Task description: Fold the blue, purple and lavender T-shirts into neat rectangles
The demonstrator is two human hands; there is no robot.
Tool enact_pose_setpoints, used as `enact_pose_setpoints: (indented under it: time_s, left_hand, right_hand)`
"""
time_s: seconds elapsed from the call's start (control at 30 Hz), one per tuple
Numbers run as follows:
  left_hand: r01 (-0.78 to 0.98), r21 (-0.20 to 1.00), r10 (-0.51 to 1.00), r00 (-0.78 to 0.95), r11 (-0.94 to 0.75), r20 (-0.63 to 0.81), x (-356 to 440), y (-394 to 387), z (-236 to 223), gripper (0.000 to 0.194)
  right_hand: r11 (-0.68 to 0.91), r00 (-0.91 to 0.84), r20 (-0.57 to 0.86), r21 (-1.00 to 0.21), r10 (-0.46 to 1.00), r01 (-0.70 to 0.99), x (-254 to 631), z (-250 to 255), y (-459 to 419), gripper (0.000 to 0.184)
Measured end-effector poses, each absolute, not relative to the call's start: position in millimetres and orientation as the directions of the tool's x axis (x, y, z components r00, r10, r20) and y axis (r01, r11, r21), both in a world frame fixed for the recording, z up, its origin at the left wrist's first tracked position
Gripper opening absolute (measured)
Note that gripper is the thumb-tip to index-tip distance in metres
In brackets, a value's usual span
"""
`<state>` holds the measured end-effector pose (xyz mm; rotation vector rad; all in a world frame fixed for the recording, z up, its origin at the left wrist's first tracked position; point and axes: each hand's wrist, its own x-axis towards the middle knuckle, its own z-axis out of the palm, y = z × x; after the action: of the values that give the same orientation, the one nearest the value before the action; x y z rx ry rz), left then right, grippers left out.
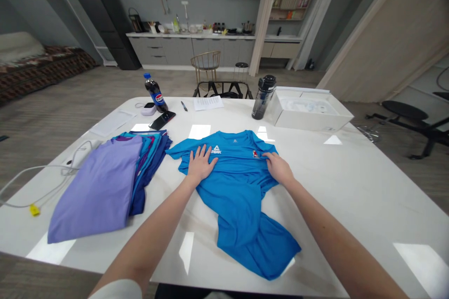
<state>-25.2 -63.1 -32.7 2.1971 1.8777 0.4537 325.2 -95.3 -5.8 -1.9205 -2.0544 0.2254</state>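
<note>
While a pile of clothes (154,149) rests at the left of the frame, topped by a smooth lilac garment (101,187), I lean over a blue T-shirt (240,191) on a glossy white worktop (354,173), center frame. The work looks partway: the chest lies face up and nearly flat, collar toward the top of the frame, while the lower body, by my reading, needs untwisting and the shirt is not yet folded.

My left hand (201,168) rests on the chest, fingers (197,153) spread beside a white PEAK logo (216,150). My right hand (278,168) touches the shirt at the opposite shoulder side, next to a small red badge (255,153); its fingers are bent together, and I cannot tell whether they pinch cloth.

The fabric looks thin and soft, bright blue throughout. Creases run across the middle, the waist narrows into a twist, and the hem fans out toward the lower right, a corner catching window-like glare nearby.
</note>
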Motion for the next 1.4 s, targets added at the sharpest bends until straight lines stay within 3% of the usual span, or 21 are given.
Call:
enact_pose_setpoints:
  time_s: [0.1,0.2,0.3,0.37,0.43,0.5,0.57,0.63,0.73,0.83,1.1,1.4]
  left_hand:
    - [0.919,0.355,0.985,0.152,-0.170,0.079,-32.5,-57.8,-32.4,0.072]
    - [0.919,0.356,0.985,0.162,-0.173,0.059,-35.6,-53.1,-29.4,0.072]
    - [0.918,0.360,0.986,0.158,-0.170,0.061,-36.9,-51.8,-26.6,0.071]
    - [0.918,0.360,0.985,0.147,-0.169,0.087,-36.6,-52.5,-23.5,0.071]
    - [0.919,0.346,0.978,0.142,-0.188,0.152,-35.2,-52.3,-19.0,0.069]
    - [0.924,0.309,0.961,0.157,-0.224,0.228,-32.6,-48.6,-13.8,0.063]
    - [0.936,0.254,0.951,0.176,-0.241,0.254,-28.9,-40.0,-9.2,0.059]
    - [0.953,0.208,0.963,0.179,-0.221,0.200,-25.1,-26.9,-6.3,0.059]
    - [0.971,0.181,0.987,0.148,-0.157,0.062,-20.8,-3.5,-4.3,0.060]
    - [0.977,0.171,0.991,0.132,-0.129,-0.003,-18.1,17.6,-2.3,0.059]
    - [0.989,0.061,0.987,0.129,-0.135,0.097,-5.7,56.5,-5.2,0.063]
    - [0.990,0.132,0.996,-0.050,0.041,0.067,17.2,109.2,-23.7,0.071]
  right_hand:
    - [0.055,0.070,0.223,-0.510,0.972,0.859,378.9,0.0,-87.5,0.035]
    - [-0.228,0.454,0.249,-0.606,0.855,0.762,430.7,3.6,-87.0,0.040]
    - [-0.544,0.689,0.102,-0.535,0.718,0.646,468.5,0.5,-91.3,0.043]
    - [-0.619,0.722,0.099,-0.444,0.684,0.648,475.7,-1.3,-93.8,0.044]
    - [-0.551,0.649,0.236,-0.368,0.723,0.749,463.3,-0.4,-93.2,0.043]
    - [-0.343,0.433,0.347,-0.293,0.832,0.893,432.9,2.2,-88.7,0.041]
    - [-0.067,0.147,0.303,-0.261,0.941,0.963,392.0,3.4,-80.4,0.045]
    - [0.064,-0.014,0.188,-0.264,0.982,0.962,351.2,1.2,-69.3,0.052]
    - [0.018,-0.024,-0.023,-0.228,0.999,0.973,307.2,-6.4,-50.3,0.059]
    - [-0.022,-0.001,-0.126,-0.180,0.992,0.984,287.9,-13.2,-31.6,0.063]
    - [-0.090,0.077,-0.098,-0.131,0.992,0.987,270.5,-23.1,11.2,0.073]
    - [-0.123,0.115,-0.073,-0.112,0.991,0.986,266.0,-31.2,54.8,0.076]
